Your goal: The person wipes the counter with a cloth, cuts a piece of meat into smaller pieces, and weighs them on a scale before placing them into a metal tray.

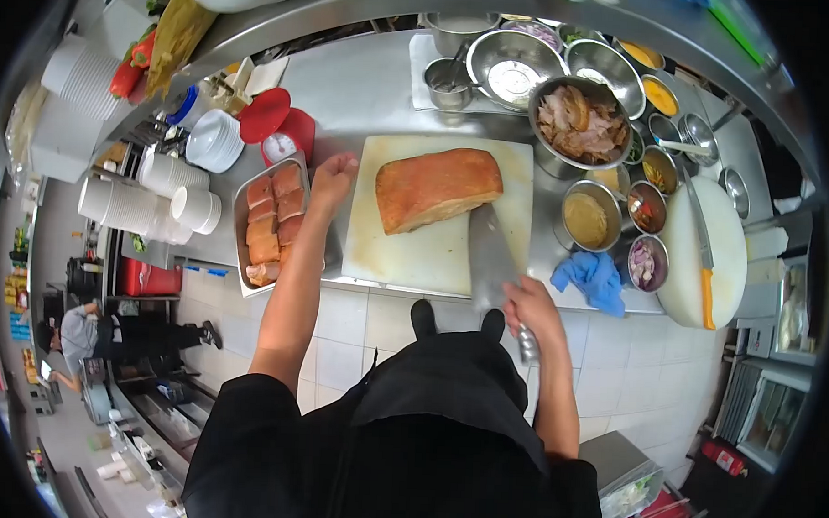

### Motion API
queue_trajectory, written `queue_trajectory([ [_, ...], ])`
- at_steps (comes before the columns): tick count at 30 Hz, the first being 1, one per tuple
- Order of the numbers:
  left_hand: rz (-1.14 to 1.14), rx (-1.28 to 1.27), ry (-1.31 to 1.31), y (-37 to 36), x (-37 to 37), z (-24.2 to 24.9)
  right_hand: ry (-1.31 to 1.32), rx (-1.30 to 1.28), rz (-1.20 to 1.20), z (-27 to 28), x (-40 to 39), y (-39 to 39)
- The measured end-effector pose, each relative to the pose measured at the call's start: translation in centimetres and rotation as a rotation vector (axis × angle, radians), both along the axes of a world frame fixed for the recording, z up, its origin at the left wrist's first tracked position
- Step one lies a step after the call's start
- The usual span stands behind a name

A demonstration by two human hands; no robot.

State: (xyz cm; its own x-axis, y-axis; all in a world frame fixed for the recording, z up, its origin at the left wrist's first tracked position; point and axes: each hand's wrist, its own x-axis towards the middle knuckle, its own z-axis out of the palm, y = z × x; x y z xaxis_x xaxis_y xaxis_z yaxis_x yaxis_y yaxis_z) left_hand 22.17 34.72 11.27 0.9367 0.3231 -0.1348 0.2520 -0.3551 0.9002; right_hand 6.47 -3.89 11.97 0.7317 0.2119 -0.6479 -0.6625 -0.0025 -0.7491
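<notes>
Listing contents, steel tabletop (348,74): 1 rect. metal tray (241,218), L side, w/ reddish meat pcs. (263,228) in rows; 1 lg. deep bowl (553,158), upper R, heaped w/ sliced meat (579,123); 1 bowl (569,230) w/ beige powder or paste (586,219), can't tell which; 1 sm. bowl (635,278) w/ chopped purple onion (644,261); 1 sm. bowl w/ red bits (645,209); 1 w/ orange-yellow liquid (659,96); 1 sm. pot (449,99) w/ utensils standing in it. White tubs (115,205), stacked, far L. Meat slab (440,189), 1 lg. pc., lies on white cutting board (414,266), ctr. R hand (533,309): closed round handle of cleaver (493,248), blade over board's R part, by slab's lower R edge; contact w/ slab can't be told. L hand (336,176): fingers curled in, nothing seen in it, just beside board's L edge, nr. red scale (293,134). Partly hidden: tray, R side, under L forearm. Hard to read: blade, blurred; scale dial, too sm. Cut off: bowls at top, by overhead shelf (350,12); contents there only partly seen.
</notes>
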Motion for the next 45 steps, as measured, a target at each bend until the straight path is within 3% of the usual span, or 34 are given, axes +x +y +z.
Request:
queue_trajectory([
  [4,-0.131,0.088,-0.022,1.8,1.0,-3.0,0.078,-0.133,-0.032,6.0,-2.7,-3.0],
  [6,-0.276,-0.005,-0.051,0.2,2.7,-4.5,-0.101,-0.350,-0.054,6.6,-2.9,-3.3],
  [8,-0.336,-0.059,-0.086,-1.8,3.4,-5.5,-0.191,-0.403,-0.037,6.4,-2.2,-1.9],
  [10,-0.418,-0.163,0.127,-3.5,3.0,-5.2,-0.324,-0.499,0.012,5.8,-1.5,0.1],
  [11,-0.411,-0.172,0.124,-3.3,2.1,-5.4,-0.327,-0.507,0.020,5.3,-1.3,1.0],
  [13,-0.397,-0.131,0.051,-3.0,-0.4,-6.6,-0.619,-0.760,0.263,4.7,-1.1,2.8],
  [18,-0.255,-0.195,-0.182,-4.3,-4.5,-8.7,-0.749,-0.904,0.451,7.2,0.6,8.8],
  [20,-0.188,-0.420,-0.100,-4.7,-4.7,-7.7,-0.760,-0.965,0.524,8.2,1.7,10.2],
  [22,-0.170,-0.472,-0.155,-4.9,-4.8,-7.8,-0.842,-1.005,0.596,9.1,2.9,11.4],
  [27,-0.132,-0.550,-0.207,-4.9,-5.0,-8.6,-0.799,-1.032,0.729,7.9,5.4,13.0],
  [30,-0.111,-0.464,-0.169,-4.9,-5.3,-8.6,-0.748,-1.015,0.767,5.6,5.3,12.9],
  [35,0.020,-0.720,-0.249,-2.9,-4.4,-10.1,-0.675,-1.006,0.788,4.7,5.6,12.3],
  [37,0.035,-0.685,-0.307,-3.3,-4.4,-8.5,-0.659,-0.998,0.795,4.8,5.7,12.2],
  [39,-0.127,-0.080,-0.457,-3.7,-4.4,-6.6,-0.658,-0.988,0.797,4.8,5.9,12.1],
  [42,-0.262,0.024,-0.482,-5.5,-3.9,-5.6,-0.648,-0.969,0.800,5.5,6.2,12.2],
  [45,-0.205,0.189,-0.550,-6.0,-3.4,-6.2,-0.558,-1.005,0.878,9.4,6.7,12.8],
])
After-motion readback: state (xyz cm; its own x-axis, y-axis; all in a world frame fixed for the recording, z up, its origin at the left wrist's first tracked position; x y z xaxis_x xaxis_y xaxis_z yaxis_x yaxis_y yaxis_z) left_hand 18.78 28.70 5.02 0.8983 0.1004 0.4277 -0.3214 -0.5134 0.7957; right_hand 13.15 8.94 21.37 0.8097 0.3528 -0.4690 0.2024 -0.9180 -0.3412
